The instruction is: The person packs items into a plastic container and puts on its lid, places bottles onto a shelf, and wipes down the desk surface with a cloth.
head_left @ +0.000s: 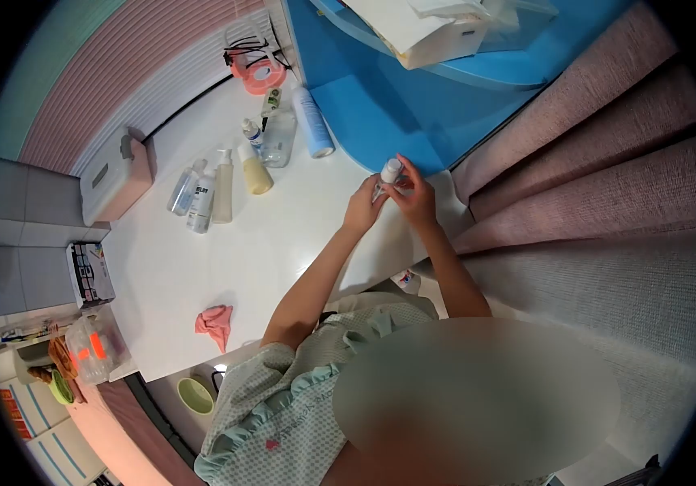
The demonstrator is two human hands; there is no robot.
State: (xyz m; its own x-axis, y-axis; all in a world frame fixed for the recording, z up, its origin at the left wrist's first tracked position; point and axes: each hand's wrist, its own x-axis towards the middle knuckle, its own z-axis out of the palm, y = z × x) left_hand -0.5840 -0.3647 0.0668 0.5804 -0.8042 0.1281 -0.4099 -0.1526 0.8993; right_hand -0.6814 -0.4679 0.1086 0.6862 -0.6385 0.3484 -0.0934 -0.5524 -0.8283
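Patterned clothing (275, 409) sits closest to the camera; past it, left hand (362, 209) and right hand (418, 198) are together, fingers wrapped round a small white-capped bottle (392, 167) over the white table (275, 243), near the blue board (372, 121); looks like two-handed handling; next move probably calls for steadying it.

A single camera, worn on the person's head, supplies the view. It faces forward and steeply down onto the white desk (299, 231). Coverage is very wide: long edges bow and the corners fall to black. The left hand (362, 206) and right hand (415, 198) appear small, at middle range, above and right of frame centre. The patterned garment (271, 405) enters low in frame; the blue shelf unit (388, 109) lies at top, the curtain (599, 146) at right. A blurred oval (478, 397) covers the lower right.
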